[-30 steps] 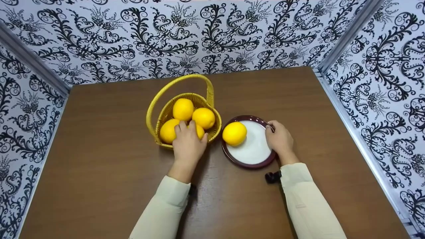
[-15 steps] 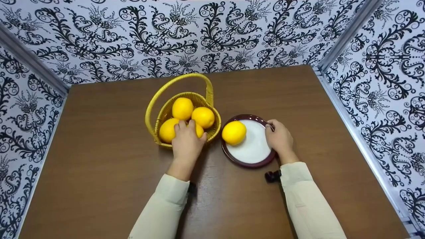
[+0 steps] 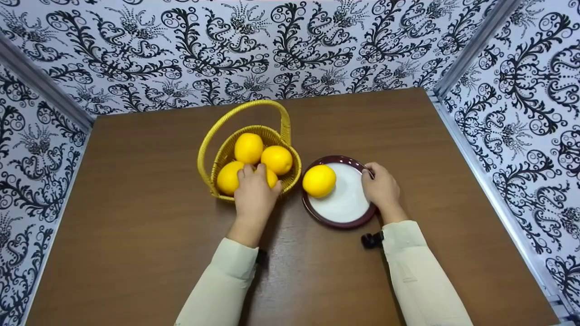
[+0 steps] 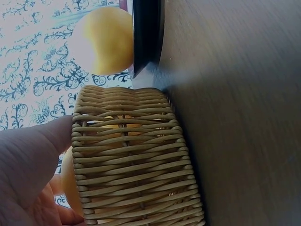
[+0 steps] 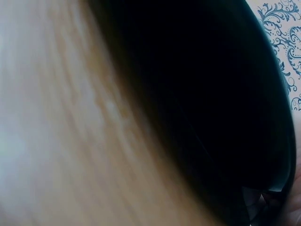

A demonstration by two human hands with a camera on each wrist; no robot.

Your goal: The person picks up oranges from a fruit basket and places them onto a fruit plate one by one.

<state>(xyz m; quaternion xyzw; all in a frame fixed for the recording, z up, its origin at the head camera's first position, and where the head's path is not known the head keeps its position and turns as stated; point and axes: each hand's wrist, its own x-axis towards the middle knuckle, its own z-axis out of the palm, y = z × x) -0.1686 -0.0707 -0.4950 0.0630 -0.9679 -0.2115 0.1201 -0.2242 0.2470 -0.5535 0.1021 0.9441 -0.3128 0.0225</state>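
Observation:
My left hand [image 3: 256, 190] reaches into a yellow wicker basket [image 3: 297, 174], its fingers around an orange [image 3: 272, 178] that it partly hides. Several oranges lie in the basket, among them a back orange [image 3: 248, 148], a right orange [image 3: 277, 160] and a left orange [image 3: 229, 178]. In the left wrist view the thumb lies at the woven basket wall [image 4: 131, 160], with the held fruit behind it. My right hand [image 3: 383, 188] grips the right edge of a white plate [image 3: 349, 199] with a dark red rim. Another orange [image 3: 319, 181] sits on the plate's left side.
Both basket and plate stand close together on a brown wooden table [image 3: 145, 217]. The basket's tall handle [image 3: 244, 107] arches up over its back left. Patterned wall panels [image 3: 290, 50] enclose the table's back and sides.
Everything shifts up very slightly in the head view. Both hands keep their places, the left at the orange in the basket and the right on the plate's edge.

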